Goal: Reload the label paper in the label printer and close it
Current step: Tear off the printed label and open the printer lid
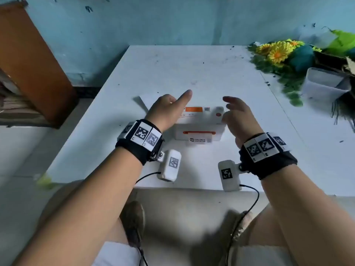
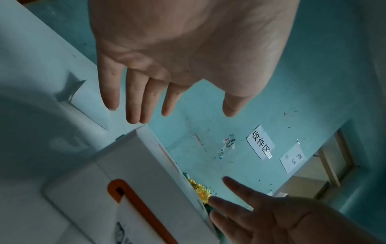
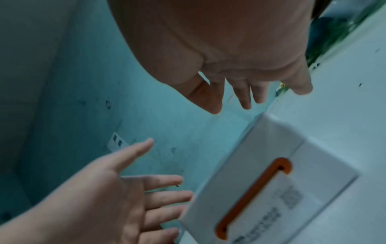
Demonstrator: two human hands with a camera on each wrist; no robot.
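While the label printer (image 1: 199, 123) sits closed w/ label poking out, left hand (image 1: 167, 110) & right hand (image 1: 238, 120) flank it, grip spread.

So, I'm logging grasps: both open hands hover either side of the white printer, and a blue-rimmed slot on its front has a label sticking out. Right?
Nearly: the slot rim on the printer is orange, as the head view shows. Left hand and right hand are open beside it; the label sticks out.

Black wristbands (image 1: 141, 148) with checkered marker tiles, white wrist cameras (image 1: 170, 166), black cables, bare forearms, light shorts
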